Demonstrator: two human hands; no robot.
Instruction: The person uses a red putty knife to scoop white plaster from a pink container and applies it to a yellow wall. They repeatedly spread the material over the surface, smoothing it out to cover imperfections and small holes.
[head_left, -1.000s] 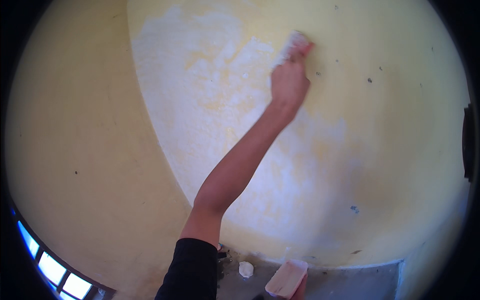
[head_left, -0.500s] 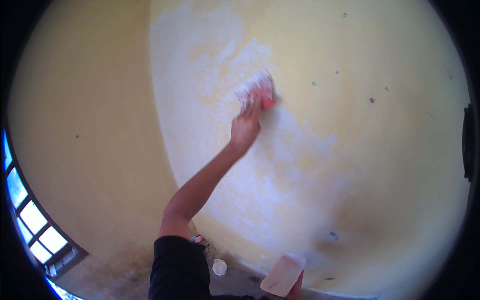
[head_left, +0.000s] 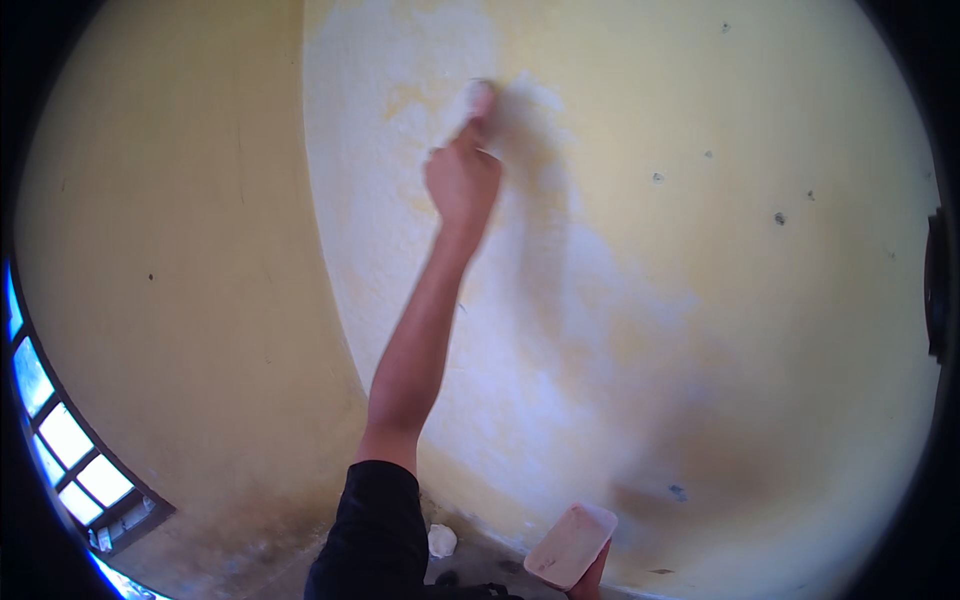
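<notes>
Panes of the window (head_left: 68, 434) at your near left glare white, while the yellow wall (head_left: 760, 330) gets softer, moderate light, dimmer toward the floor. You cast diffuse shadows rightward across it; motion blur softens your raised hand (head_left: 463, 183) and its scraper (head_left: 481, 98), and fisheye distortion bows edges toward a black rim.

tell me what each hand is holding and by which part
Left hand: scraper, held part too blurred to tell. Right hand: tub, by its right side.

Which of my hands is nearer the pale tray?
Right: your right hand holds the tray at its right side; your left hand is above and left of it, by the wall.
</notes>
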